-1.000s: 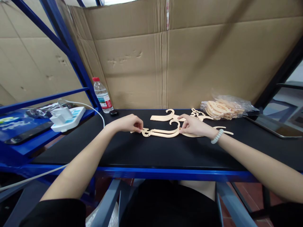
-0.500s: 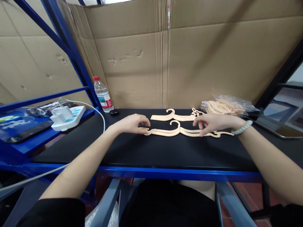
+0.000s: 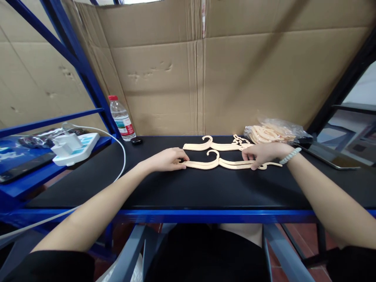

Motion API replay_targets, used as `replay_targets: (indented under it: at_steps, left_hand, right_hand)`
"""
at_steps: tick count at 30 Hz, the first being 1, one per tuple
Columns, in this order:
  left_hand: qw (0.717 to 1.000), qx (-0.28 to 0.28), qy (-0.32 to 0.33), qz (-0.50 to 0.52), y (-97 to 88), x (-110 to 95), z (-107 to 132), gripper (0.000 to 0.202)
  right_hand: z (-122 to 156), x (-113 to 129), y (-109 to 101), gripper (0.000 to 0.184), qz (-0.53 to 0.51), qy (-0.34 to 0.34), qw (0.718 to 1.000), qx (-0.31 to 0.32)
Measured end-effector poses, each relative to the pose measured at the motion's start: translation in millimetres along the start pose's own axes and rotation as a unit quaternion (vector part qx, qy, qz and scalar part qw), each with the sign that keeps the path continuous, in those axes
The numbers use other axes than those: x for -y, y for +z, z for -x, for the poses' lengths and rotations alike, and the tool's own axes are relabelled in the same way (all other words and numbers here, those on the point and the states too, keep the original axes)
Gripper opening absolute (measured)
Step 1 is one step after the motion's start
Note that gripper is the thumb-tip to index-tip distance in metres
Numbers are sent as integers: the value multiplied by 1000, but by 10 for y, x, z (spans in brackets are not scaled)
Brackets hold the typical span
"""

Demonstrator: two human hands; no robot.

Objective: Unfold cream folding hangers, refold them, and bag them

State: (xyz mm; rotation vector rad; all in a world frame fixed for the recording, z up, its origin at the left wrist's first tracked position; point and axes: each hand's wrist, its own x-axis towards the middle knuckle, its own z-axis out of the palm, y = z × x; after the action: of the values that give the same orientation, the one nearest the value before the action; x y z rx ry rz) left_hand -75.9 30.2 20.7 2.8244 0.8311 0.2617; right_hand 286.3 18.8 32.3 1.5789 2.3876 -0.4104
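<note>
A cream plastic folding clothes hanger [image 3: 202, 165] lies spread out on the black tabletop, its hook pointing away from me. My left hand [image 3: 169, 159] is closed on its left end, with fingers and thumb pinching it and hiding the tip. Over the right arm of the same hanger, my right hand [image 3: 266, 152] has its thumb on the near side and its fingers on the far side. The hanger's thin right tip sticks out beneath my right wrist. Behind it lies a second cream hanger [image 3: 196, 147], touched by neither hand.
A clear bag of cream hanger parts [image 3: 273, 132] lies at the back right, beside a tablet-like flat device [image 3: 331, 156]. At the back left stand a water bottle [image 3: 122, 119] and a small black object [image 3: 136, 140]. A white power strip [image 3: 78, 149] with a cable sits on the left shelf.
My left hand has come down and closed on the hanger's left end. My right hand has settled lower onto the right arm. The view has shifted slightly.
</note>
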Motion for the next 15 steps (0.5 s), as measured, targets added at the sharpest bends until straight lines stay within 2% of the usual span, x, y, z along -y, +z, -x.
replay_targets:
  at_steps: [15]
  left_hand:
    - [999, -51, -5, -1, 82, 202, -20, 23]
  right_hand:
    - [-78, -47, 2, 21, -21, -3, 1000, -14]
